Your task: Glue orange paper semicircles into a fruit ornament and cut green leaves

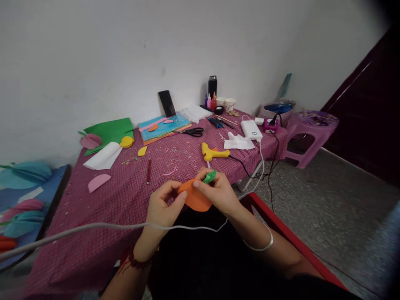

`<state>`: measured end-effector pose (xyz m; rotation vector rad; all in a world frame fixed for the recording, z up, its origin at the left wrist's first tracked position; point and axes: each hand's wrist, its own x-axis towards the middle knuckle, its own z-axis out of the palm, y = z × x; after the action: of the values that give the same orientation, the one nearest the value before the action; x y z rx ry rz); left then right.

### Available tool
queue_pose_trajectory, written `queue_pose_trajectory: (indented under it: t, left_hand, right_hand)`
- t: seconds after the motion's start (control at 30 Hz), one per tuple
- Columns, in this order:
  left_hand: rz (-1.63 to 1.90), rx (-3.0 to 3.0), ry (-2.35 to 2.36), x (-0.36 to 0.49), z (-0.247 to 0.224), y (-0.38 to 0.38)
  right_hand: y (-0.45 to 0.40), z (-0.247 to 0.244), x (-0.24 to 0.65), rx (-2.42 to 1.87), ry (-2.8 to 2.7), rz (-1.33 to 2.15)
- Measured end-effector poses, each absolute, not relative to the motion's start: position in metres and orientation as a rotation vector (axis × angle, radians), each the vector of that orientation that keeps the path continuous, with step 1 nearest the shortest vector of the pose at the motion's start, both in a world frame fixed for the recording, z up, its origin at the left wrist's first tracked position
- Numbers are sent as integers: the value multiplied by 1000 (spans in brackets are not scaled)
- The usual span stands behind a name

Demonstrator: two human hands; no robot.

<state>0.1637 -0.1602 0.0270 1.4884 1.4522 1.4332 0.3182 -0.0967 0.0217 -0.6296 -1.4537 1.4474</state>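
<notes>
Between my two hands is an orange paper shape (pixel 197 201) with a rounded lower edge, held over my lap at the table's front. My left hand (pixel 164 208) pinches its left side between thumb and fingers. The thumb of my right hand (pixel 218 192) presses on its upper right, the fingers curled behind it. A green paper leaf (pixel 210 177) sticks out at the right hand's fingers; how it joins the orange paper is hidden. Just beyond my right hand lies a yellow hot glue gun (pixel 214 153), its nozzle towards me.
Black-handled scissors (pixel 194 132), coloured sheets (pixel 146 132), a pencil (pixel 149 171) and paper scraps lie on the checked cloth (pixel 103 204). A white power bank (pixel 251 130) stands at right. Its white cable (pixel 109 226) crosses in front of my left wrist. Finished-looking paper shapes (pixel 26 175) lie far left.
</notes>
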Motion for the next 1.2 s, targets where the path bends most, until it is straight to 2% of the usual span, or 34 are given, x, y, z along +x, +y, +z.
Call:
queue_pose_trajectory:
  t: [0.3, 0.53, 0.63, 0.8, 1.03, 1.2]
  left_hand:
    - [1702, 1226, 1424, 160, 16, -157]
    - [1542, 1338, 1482, 166, 21, -157]
    - [1612, 1311, 1553, 166, 17, -157]
    - [1788, 983, 1294, 166, 11, -149]
    - [1649, 635, 1004, 174, 20, -142]
    - [1602, 550, 1039, 174, 13, -139]
  right_hand:
    - [-96, 11, 312, -614, -1427, 1593]
    - [-94, 6, 310, -592, -1286, 1677]
    - [-93, 6, 311, -538, -1179, 1712]
    - [-92, 3, 313, -370, -1065, 1832]
    - [-93, -2, 310, -404, -1157, 1743]
    - [-91, 0, 310, -419, -1162, 1725]
